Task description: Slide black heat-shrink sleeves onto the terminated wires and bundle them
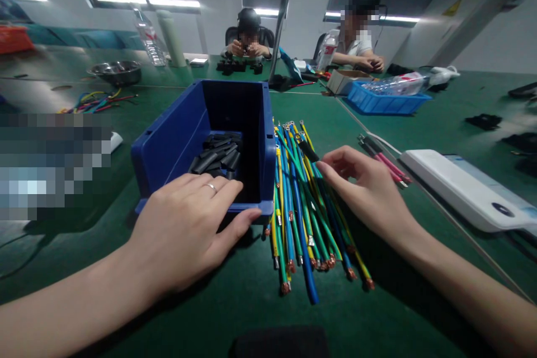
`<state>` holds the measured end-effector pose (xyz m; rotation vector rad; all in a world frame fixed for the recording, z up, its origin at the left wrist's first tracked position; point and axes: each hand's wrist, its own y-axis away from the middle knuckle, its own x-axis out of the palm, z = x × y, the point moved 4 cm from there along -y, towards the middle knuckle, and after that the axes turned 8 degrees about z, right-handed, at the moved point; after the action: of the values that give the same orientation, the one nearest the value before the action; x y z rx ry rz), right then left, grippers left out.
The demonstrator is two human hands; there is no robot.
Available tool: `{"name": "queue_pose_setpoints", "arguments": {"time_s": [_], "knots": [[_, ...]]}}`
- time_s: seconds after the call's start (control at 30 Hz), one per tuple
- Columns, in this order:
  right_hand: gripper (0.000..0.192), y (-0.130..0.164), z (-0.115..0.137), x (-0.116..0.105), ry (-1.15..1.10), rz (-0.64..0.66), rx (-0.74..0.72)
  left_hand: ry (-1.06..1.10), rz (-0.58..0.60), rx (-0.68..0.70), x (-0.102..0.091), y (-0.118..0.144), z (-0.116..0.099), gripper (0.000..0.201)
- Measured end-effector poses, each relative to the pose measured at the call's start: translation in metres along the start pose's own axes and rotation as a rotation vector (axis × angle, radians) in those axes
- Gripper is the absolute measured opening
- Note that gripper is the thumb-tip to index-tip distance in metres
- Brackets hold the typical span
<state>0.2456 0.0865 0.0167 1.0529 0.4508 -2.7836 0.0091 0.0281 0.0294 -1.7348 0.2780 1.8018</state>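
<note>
My left hand reaches over the front edge of a blue plastic bin. Its thumb is apart from the fingers, and the fingertips are partly hidden inside. Short black sleeves lie in a heap in that bin. My right hand pinches the end of a black sleeve between thumb and index finger, above the wires. Beside the bin, several cut wires in blue, green and yellow lie in a loose bundle, with metal lugs at the far ends and bare copper at many near ends.
A white power bank and red-black wires lie to the right. Further back are a light-blue tray with a plastic bottle, a metal bowl, and two people seated across the green table. A dark object sits at the near edge.
</note>
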Motion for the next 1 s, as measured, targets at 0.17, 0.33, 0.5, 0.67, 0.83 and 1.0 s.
{"name": "queue_pose_setpoints", "arguments": {"time_s": [0.17, 0.33, 0.5, 0.67, 0.83, 1.0], "knots": [[0.028, -0.005, -0.011, 0.001, 0.053, 0.064, 0.157, 0.006, -0.010, 0.027, 0.000, 0.001, 0.000, 0.054], [0.028, -0.005, -0.012, 0.003, 0.199, 0.109, 0.174, -0.009, -0.018, 0.030, -0.001, 0.000, -0.001, 0.055], [0.028, -0.009, -0.018, 0.000, 0.317, 0.135, 0.216, -0.018, -0.041, 0.029, -0.001, 0.001, -0.001, 0.055], [0.028, -0.018, -0.029, -0.007, 0.442, 0.121, 0.279, -0.018, -0.037, 0.030, -0.001, 0.001, -0.001, 0.057], [0.028, -0.024, -0.039, -0.015, 0.523, 0.108, 0.310, -0.006, -0.043, 0.043, -0.002, 0.001, -0.001, 0.055], [0.028, -0.024, -0.044, -0.021, 0.608, 0.098, 0.337, -0.006, -0.040, 0.050, 0.000, 0.001, -0.001, 0.053]]}}
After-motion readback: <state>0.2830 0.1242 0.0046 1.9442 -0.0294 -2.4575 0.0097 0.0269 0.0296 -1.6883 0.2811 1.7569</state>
